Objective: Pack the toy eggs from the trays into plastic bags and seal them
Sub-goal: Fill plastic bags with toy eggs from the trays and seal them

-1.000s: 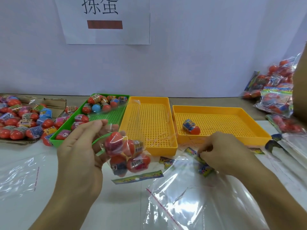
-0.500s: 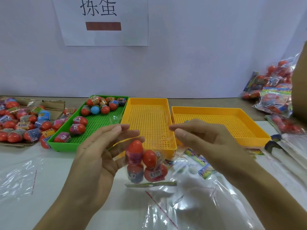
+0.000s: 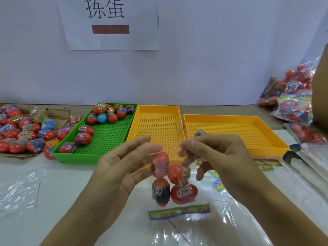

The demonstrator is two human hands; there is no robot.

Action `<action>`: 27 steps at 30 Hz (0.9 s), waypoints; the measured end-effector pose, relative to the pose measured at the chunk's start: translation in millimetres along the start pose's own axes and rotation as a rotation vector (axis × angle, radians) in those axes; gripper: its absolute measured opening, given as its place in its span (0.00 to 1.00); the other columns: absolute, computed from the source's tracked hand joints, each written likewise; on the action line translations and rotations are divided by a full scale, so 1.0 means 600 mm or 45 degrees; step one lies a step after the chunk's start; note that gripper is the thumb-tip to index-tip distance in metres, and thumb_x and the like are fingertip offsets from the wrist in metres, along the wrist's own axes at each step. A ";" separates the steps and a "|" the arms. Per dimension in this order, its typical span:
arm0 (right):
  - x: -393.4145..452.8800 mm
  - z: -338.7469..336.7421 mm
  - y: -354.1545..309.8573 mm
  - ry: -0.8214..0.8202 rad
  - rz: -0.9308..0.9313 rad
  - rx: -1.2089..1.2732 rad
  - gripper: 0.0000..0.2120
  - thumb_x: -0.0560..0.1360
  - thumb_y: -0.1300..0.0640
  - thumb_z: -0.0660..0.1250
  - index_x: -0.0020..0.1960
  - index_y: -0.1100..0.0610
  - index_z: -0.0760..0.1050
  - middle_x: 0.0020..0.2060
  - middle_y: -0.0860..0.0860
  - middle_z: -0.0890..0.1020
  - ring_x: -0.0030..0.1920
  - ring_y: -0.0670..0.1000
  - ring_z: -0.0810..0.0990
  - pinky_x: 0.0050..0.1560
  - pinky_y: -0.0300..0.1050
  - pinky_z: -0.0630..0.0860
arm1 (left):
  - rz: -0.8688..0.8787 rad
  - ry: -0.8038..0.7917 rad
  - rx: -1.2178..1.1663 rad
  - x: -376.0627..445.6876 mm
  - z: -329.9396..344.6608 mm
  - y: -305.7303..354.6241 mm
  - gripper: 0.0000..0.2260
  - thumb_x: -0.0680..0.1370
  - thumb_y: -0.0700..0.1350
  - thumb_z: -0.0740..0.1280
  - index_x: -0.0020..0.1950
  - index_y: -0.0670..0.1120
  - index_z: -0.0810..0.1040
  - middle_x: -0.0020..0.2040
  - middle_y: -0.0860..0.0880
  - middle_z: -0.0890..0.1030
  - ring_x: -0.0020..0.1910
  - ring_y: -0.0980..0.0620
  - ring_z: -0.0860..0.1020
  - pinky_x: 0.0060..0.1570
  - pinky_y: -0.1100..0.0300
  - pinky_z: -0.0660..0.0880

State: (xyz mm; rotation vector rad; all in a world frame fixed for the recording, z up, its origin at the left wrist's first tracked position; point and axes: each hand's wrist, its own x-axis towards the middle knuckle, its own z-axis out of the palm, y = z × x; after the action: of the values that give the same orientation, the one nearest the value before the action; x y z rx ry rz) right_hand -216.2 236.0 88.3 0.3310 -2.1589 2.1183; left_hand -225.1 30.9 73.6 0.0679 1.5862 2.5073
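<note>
The clear plastic bag (image 3: pixel 170 178) is held above the tabletop (image 3: pixel 71 201), its film hard to trace, long axis running 12 to 6 o'clock. Its mouth is pinched by the left hand (image 3: pixel 120 167), grip clamped, and the right hand (image 3: pixel 213 157) likewise. Four toy eggs (image 3: pixel 182 193) are seen inside. One egg (image 3: pixel 199 132) in the right yellow tray (image 3: pixel 266 148) is half hidden.

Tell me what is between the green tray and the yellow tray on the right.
In the head view, another yellow tray, perforated and holding no eggs, lies between the green tray and the right yellow tray.
</note>
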 end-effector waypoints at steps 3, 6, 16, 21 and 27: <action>0.000 0.003 -0.002 -0.006 0.050 0.054 0.12 0.68 0.51 0.70 0.42 0.61 0.85 0.38 0.56 0.85 0.35 0.52 0.84 0.26 0.39 0.75 | -0.049 -0.042 0.063 -0.002 -0.001 -0.007 0.22 0.61 0.36 0.78 0.55 0.40 0.84 0.53 0.41 0.85 0.48 0.48 0.85 0.41 0.60 0.82; 0.001 0.005 -0.004 -0.014 0.089 0.058 0.12 0.69 0.51 0.72 0.42 0.59 0.85 0.39 0.56 0.86 0.37 0.52 0.84 0.27 0.40 0.75 | -0.047 -0.058 0.032 -0.005 0.002 -0.008 0.15 0.62 0.42 0.73 0.46 0.37 0.86 0.50 0.38 0.85 0.41 0.49 0.84 0.38 0.62 0.81; 0.002 0.006 -0.002 -0.093 0.166 0.123 0.12 0.66 0.55 0.73 0.49 0.56 0.86 0.45 0.55 0.87 0.48 0.53 0.86 0.42 0.43 0.82 | 0.094 -0.030 0.126 -0.008 0.001 0.005 0.13 0.63 0.44 0.70 0.45 0.45 0.88 0.47 0.41 0.86 0.42 0.49 0.85 0.34 0.61 0.80; 0.004 0.004 -0.002 -0.030 0.139 0.138 0.12 0.63 0.55 0.73 0.43 0.58 0.86 0.44 0.56 0.87 0.44 0.51 0.86 0.39 0.39 0.80 | 0.238 -0.084 0.329 -0.008 -0.003 0.011 0.14 0.65 0.50 0.70 0.49 0.54 0.88 0.48 0.45 0.87 0.44 0.51 0.85 0.37 0.63 0.80; 0.003 -0.001 -0.004 -0.077 0.109 0.205 0.15 0.64 0.58 0.72 0.50 0.53 0.86 0.42 0.60 0.86 0.40 0.54 0.85 0.35 0.41 0.80 | 0.313 -0.131 0.381 -0.010 -0.004 0.010 0.14 0.67 0.50 0.70 0.51 0.58 0.86 0.49 0.46 0.87 0.45 0.50 0.86 0.38 0.63 0.81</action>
State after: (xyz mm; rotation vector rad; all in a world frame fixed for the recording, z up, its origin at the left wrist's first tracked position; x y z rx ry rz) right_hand -217.5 236.3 91.2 0.3254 -2.0733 2.3661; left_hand -220.0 25.1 78.3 0.4480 2.0019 2.3632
